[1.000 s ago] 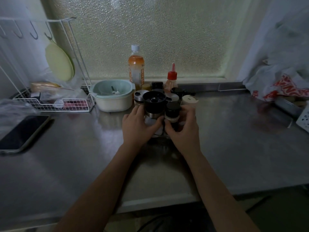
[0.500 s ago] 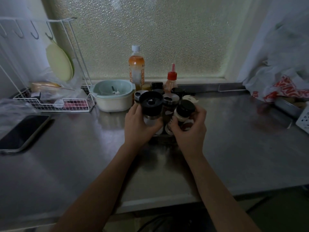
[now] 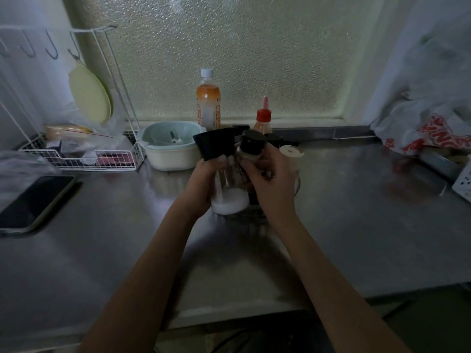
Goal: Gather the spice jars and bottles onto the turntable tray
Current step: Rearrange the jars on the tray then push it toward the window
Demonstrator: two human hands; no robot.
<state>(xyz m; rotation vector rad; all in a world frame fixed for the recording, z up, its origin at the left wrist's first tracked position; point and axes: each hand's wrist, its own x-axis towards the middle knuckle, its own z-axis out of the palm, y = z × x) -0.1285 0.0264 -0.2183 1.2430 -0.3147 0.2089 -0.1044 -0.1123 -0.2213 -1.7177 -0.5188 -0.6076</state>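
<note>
My left hand (image 3: 204,183) grips a tall glass jar (image 3: 229,197) with a wide black cap and white powder at its bottom, lifted off the counter. My right hand (image 3: 270,179) holds a small spice jar (image 3: 251,149) with a black lid, raised beside it. Behind my hands stand a white-lidded shaker (image 3: 290,152), a red-capped sauce bottle (image 3: 263,119) and an orange drink bottle (image 3: 208,100). The turntable tray is mostly hidden under my hands and the jars.
A pale bowl (image 3: 169,149) sits left of the jars, beside a white wire rack (image 3: 84,159). A phone (image 3: 33,202) lies at the left edge. Plastic bags (image 3: 433,128) and a container crowd the right side of the steel counter (image 3: 356,212).
Both hands have lifted their jars higher. The black-capped glass jar is raised clear of the cluster, and the small jar in my right hand has risen and moved left toward it.
</note>
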